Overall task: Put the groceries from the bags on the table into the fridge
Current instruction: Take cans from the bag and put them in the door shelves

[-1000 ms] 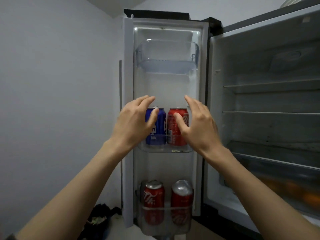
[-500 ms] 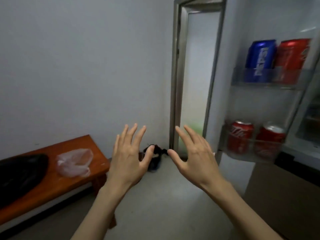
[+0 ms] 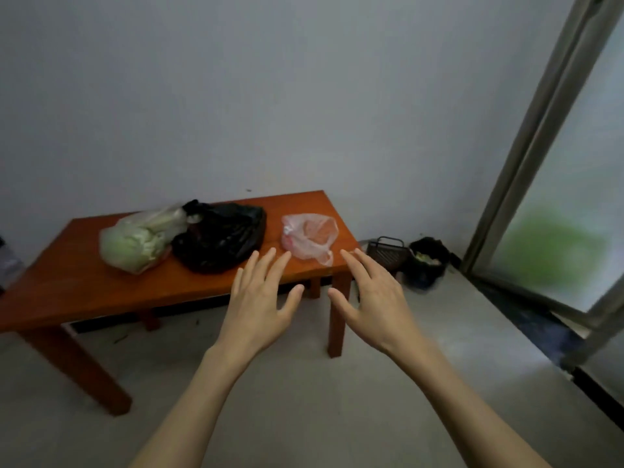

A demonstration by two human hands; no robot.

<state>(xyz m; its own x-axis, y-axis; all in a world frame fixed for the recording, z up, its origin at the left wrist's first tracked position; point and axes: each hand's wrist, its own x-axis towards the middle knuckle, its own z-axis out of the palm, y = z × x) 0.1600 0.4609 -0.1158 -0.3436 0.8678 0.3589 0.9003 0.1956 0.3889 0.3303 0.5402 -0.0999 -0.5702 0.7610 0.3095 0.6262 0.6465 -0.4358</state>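
Observation:
A low orange-brown wooden table [image 3: 84,298] stands against the wall. On it lie a clear bag of green cabbage [image 3: 135,243], a black plastic bag [image 3: 221,243] and a thin pinkish bag [image 3: 309,236], crumpled near the right end. My left hand [image 3: 261,298] and my right hand [image 3: 369,295] are stretched out in front of me, fingers spread, holding nothing. Both hover short of the table's near right corner, apart from the bags. The fridge is out of view.
On the floor right of the table sit a small dark wire basket [image 3: 386,253] and a black bin bag with scraps [image 3: 427,261]. A frosted glass door with a metal frame [image 3: 526,157] fills the right side. Pale floor lies between me and the table.
The view has swung left from the fridge door with its cans to the table and bags. Both hands left the cans and stay empty and spread in front of me.

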